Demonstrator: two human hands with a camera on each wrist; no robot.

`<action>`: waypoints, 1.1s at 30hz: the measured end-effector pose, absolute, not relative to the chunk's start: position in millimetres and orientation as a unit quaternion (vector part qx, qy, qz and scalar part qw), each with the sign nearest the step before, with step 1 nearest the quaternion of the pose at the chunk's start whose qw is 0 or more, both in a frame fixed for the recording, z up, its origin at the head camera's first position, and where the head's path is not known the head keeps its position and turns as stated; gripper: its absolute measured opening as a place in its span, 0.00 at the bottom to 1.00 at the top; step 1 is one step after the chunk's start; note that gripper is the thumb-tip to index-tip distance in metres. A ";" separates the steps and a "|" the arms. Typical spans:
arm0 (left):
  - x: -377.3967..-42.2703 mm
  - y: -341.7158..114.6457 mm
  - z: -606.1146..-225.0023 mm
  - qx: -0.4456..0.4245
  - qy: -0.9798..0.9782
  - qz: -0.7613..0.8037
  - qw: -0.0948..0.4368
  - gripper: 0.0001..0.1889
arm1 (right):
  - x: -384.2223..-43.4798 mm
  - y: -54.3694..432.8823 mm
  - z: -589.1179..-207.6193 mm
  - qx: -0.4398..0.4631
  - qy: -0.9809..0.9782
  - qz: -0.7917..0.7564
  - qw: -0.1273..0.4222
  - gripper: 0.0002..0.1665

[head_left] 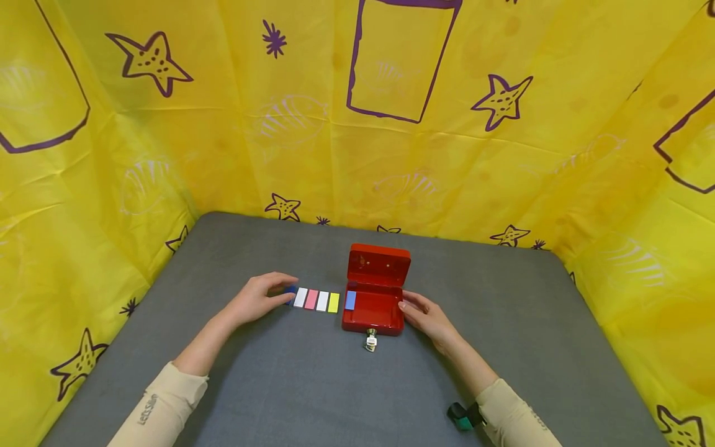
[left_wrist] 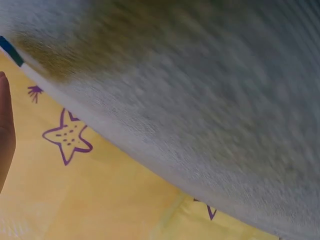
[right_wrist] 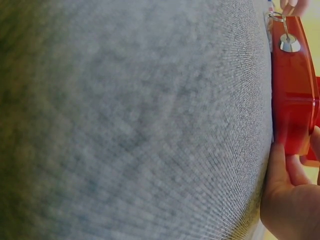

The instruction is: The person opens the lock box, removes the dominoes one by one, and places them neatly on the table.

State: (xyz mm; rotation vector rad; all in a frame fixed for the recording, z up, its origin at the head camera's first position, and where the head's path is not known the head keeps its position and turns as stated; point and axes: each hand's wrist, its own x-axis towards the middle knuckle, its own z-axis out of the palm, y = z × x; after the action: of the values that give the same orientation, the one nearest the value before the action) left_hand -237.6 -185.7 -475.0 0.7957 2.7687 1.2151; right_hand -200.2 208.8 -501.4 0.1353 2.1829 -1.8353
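Observation:
At the left end of a row of flat tiles, my left hand pinches a dark blue tile between thumb and fingers, covering part of it. White, pink and yellow tiles continue the row to the right. A red metal cash box stands with its lid raised. One light blue tile lies inside, along the left wall. My right hand grips the box's right side, and in the right wrist view its fingers press on the outer wall.
Keys hang from the lock at the box's front. Grey cloth covers the table. Yellow printed curtains enclose its back and sides. A dark strap with a green part is at my right wrist.

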 end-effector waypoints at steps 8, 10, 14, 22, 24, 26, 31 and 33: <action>-234.4 -177.6 -472.3 0.232 0.859 0.455 0.036 0.20 | -199.5 208.9 -500.7 0.047 0.751 -0.641 0.149 0.33; -233.6 -176.2 -472.6 0.231 0.857 0.459 0.039 0.20 | -199.2 208.9 -500.3 0.047 0.751 -0.642 0.149 0.33; -231.7 -173.0 -473.0 0.229 0.854 0.465 0.045 0.20 | -199.4 208.9 -500.4 0.047 0.753 -0.639 0.147 0.33; -226.0 -163.7 -470.4 0.229 0.861 0.448 0.064 0.20 | -200.9 209.6 -501.0 0.047 0.755 -0.638 0.145 0.33; -224.6 -161.4 -470.6 0.233 0.859 0.452 0.066 0.19 | -200.9 209.8 -501.0 0.047 0.753 -0.639 0.146 0.33; -223.6 -158.8 -471.3 0.236 0.856 0.457 0.063 0.19 | -200.8 209.8 -501.0 0.048 0.752 -0.641 0.147 0.33; -221.7 -151.8 -473.3 0.246 0.845 0.472 0.057 0.18 | -199.8 209.7 -500.8 0.048 0.750 -0.643 0.145 0.33; -220.6 -149.4 -473.9 0.252 0.839 0.478 0.056 0.18 | -199.4 209.6 -500.9 0.047 0.751 -0.643 0.145 0.33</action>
State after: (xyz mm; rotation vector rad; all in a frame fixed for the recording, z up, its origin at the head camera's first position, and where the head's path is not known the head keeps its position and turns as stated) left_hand -220.6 -149.4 -473.9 0.7652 2.5471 1.4509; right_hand -199.4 209.6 -500.9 0.1343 2.1630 -1.8526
